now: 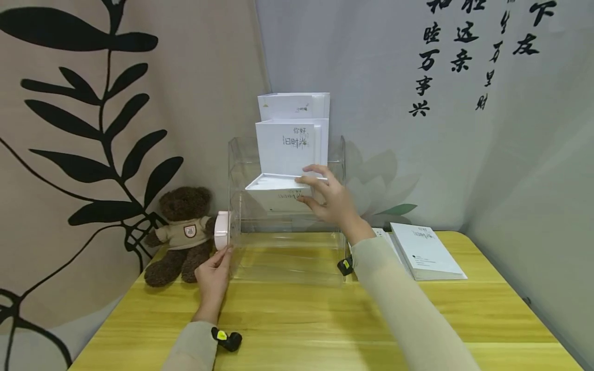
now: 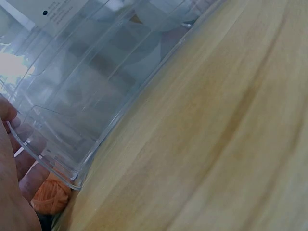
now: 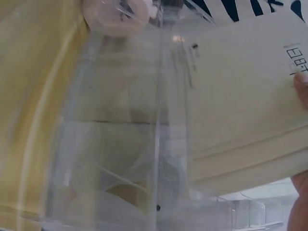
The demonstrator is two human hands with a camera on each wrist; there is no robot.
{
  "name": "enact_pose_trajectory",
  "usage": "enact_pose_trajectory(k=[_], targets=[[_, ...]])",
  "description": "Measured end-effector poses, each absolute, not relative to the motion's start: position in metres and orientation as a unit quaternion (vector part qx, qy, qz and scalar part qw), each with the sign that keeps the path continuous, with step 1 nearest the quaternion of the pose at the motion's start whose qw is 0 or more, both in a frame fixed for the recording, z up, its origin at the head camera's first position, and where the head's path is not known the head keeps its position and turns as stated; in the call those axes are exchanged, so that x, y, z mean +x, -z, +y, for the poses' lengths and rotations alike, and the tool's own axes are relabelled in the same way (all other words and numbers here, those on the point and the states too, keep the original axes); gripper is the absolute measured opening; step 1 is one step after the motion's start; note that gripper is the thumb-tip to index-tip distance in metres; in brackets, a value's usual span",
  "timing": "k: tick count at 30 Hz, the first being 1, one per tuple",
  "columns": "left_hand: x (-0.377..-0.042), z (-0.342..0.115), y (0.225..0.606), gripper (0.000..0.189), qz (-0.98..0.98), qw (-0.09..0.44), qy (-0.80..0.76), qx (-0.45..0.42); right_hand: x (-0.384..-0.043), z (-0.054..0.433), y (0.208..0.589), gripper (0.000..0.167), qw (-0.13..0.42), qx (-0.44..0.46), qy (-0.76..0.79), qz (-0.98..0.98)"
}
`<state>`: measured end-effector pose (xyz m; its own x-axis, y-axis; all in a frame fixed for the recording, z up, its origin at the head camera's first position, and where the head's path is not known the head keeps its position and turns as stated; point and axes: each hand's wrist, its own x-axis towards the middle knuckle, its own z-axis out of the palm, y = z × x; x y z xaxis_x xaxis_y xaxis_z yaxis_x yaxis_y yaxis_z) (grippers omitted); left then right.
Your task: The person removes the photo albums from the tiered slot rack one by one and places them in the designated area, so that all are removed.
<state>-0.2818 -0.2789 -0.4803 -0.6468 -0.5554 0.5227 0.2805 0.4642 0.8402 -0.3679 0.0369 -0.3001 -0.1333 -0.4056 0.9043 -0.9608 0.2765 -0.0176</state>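
A clear tiered acrylic rack [image 1: 287, 275] stands on the table. My left hand [image 1: 215, 275] is at its left side, and the left wrist view has the thumb and fingers [image 2: 33, 180] gripping the clear edge. My right hand [image 1: 336, 203] grips a white photo album [image 1: 278, 198] by its right part, fingers over the top and thumb on the front. This album tilts forward in the rack. In the right wrist view its cover [image 3: 240, 91] and thick spine show, with only part of the hand. Behind it, another white album [image 1: 285, 147] stands upright.
A further white album [image 1: 283, 105] stands at the rack's back. More albums lie on the right, one with its cover [image 1: 427, 247] facing up. Left of the rack sit a brown teddy bear [image 1: 178, 242] and a pink object [image 1: 222, 230]. Orange yarn [image 2: 52, 196] shows by the left hand.
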Motion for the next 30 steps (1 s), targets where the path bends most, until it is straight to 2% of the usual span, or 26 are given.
enact_pose_trajectory(k=[5, 8, 14, 23, 30], targets=[[-0.283, -0.280, 0.481, 0.019, -0.748, 0.410, 0.514, 0.091, -0.352, 0.037, 0.311, 0.053, 0.418, 0.565, -0.292, -0.648], [-0.283, -0.282, 0.481, 0.018, -0.745, 0.412, 0.516, 0.091, -0.346, 0.036, 0.319, 0.045, 0.423, 0.577, -0.275, -0.642], [-0.281, -0.283, 0.481, 0.019, -0.751, 0.401, 0.516, 0.096, -0.334, 0.030, 0.343, 0.028, 0.488, 0.543, -0.295, -0.617], [-0.281, -0.277, 0.484, 0.021, -0.755, 0.390, 0.516, 0.108, -0.328, 0.038, 0.364, 0.029, 0.544, 0.479, -0.347, -0.595], [-0.282, -0.277, 0.481, 0.020, -0.749, 0.401, 0.517, 0.101, -0.319, 0.043, 0.350, 0.031, 0.565, 0.459, -0.375, -0.574]])
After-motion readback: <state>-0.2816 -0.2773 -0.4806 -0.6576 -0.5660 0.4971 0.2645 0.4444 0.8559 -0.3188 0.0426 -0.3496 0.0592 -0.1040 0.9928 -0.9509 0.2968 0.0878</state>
